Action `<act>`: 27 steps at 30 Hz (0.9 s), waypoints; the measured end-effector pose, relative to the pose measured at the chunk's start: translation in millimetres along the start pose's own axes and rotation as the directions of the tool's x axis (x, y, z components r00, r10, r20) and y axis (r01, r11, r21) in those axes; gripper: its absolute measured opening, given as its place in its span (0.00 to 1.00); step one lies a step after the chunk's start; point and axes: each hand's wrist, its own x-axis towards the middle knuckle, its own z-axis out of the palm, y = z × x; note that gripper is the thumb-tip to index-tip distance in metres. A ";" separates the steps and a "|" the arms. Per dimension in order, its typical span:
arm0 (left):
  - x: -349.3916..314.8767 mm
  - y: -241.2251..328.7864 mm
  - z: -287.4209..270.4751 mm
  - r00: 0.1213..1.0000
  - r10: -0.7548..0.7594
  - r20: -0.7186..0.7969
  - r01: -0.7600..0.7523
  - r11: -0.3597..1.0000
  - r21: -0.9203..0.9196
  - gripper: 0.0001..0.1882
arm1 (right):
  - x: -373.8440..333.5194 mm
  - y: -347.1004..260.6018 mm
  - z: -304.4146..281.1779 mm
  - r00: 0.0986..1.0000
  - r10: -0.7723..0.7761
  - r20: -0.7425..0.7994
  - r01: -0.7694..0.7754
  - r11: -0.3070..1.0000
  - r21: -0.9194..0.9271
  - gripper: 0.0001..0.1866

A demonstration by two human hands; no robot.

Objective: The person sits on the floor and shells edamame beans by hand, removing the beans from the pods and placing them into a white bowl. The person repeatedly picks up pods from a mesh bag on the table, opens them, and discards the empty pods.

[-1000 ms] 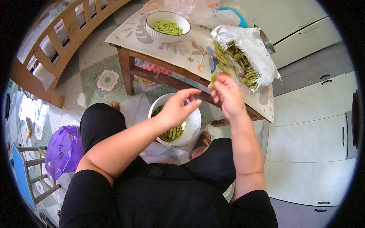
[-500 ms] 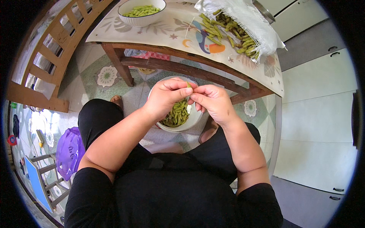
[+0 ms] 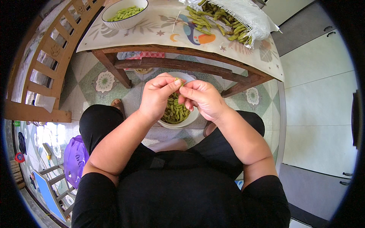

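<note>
We hold a small green pod [image 3: 178, 81] pinched between both hands, the left hand [image 3: 157, 97] and the right hand [image 3: 203, 99] meeting fingertip to fingertip, each grip narrow and closed on an end of the pod. Held this way, the pod sits straight above the white bowl [image 3: 190, 117] on the floor below the grip, so whatever drops lands among the green pods already in it. Beyond the grip stands the worktop [image 3: 159, 32] with its patterned cloth; on it, up and to the left, a second white bowl [image 3: 125, 14] holds shelled green beans, and up and to the right an open white bag [image 3: 247, 15] spills whole pods [image 3: 216, 17], both near enough to reach.
</note>
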 end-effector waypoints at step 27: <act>0.1 -18.6 -3.5 0.910 -0.323 0.261 0.405 0.552 -0.729 0.07 | 20.4 20.2 2.7 0.936 -0.340 -0.092 0.310 0.920 -0.241 0.08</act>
